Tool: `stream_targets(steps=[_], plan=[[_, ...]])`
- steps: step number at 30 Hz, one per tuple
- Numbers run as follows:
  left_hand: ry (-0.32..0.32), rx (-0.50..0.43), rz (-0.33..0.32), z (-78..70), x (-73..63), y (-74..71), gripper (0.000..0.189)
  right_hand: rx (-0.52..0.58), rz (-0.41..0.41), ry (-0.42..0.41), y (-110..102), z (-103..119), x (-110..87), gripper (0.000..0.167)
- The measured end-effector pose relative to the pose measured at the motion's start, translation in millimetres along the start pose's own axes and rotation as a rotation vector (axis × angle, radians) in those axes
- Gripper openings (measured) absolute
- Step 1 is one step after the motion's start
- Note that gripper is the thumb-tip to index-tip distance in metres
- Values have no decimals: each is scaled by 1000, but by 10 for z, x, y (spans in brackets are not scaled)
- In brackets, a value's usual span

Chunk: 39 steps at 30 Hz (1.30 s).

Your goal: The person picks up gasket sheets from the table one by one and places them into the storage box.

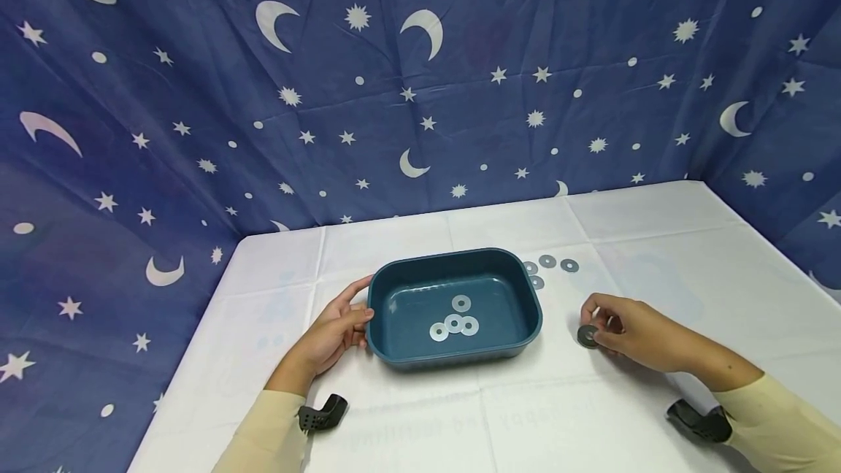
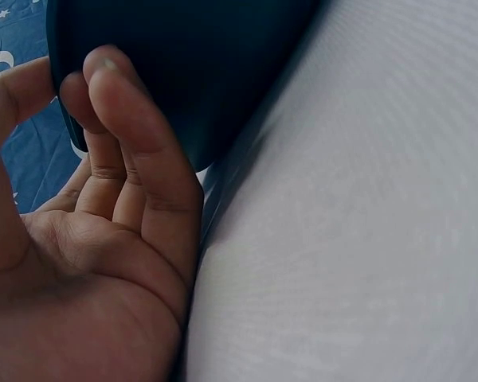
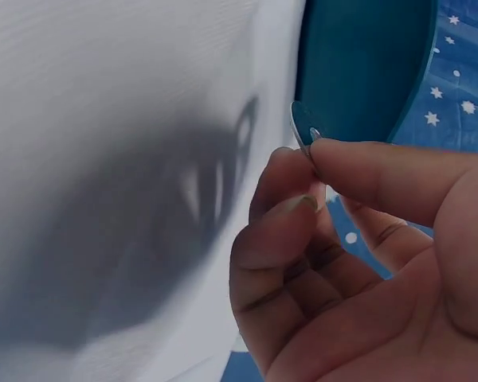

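Observation:
A dark teal rectangular plastic basin point(image 1: 453, 366) sits on the white-covered table, with several flat metal washers point(image 1: 461, 304) lying on its floor. At its left end, my left hand point(image 1: 333, 334) grips the rim, the thumb over the edge and the other fingers along the outside wall. To the right of the basin, my right hand point(image 1: 634, 331) pinches one washer point(image 1: 587, 336) between thumb and fingertips. The right wrist view shows that washer point(image 3: 301, 123) tilted on edge, its centre hole partly visible above the fingertips.
More loose washers point(image 1: 548, 261) lie on the white tablecloth point(image 1: 434, 422) behind the basin's right end, some partly hidden by its wall. A blue curtain point(image 1: 473, 115) with moons and stars encloses the table at the back and sides.

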<state>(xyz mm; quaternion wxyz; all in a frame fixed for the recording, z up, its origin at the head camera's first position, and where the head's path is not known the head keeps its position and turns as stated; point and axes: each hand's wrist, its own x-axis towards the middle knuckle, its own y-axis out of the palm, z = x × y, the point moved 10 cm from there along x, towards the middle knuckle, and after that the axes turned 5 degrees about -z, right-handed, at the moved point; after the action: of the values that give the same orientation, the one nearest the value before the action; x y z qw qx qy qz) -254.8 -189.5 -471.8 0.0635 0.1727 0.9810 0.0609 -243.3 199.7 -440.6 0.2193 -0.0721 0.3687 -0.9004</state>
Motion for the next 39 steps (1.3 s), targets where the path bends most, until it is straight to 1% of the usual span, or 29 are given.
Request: stream_targets(steps=[10, 20, 27, 34, 39], plan=[[-11, 7, -7, 8, 1, 1, 72, 94, -11, -134, -49, 391, 73, 21], [-7, 9, -6, -5, 6, 0, 71, 163, 3, -171, -39, 747, 183, 18], [0, -4, 0, -20, -1, 3, 70, 184, -44, -198, 10, 957, 342, 14], [11, -26, 21, -26, -2, 12, 70, 208, -62, -195, 121, 1093, 497, 13], [5, -12, 11, -15, -2, 3, 69, 211, -73, -190, 231, 1162, 605, 14]])
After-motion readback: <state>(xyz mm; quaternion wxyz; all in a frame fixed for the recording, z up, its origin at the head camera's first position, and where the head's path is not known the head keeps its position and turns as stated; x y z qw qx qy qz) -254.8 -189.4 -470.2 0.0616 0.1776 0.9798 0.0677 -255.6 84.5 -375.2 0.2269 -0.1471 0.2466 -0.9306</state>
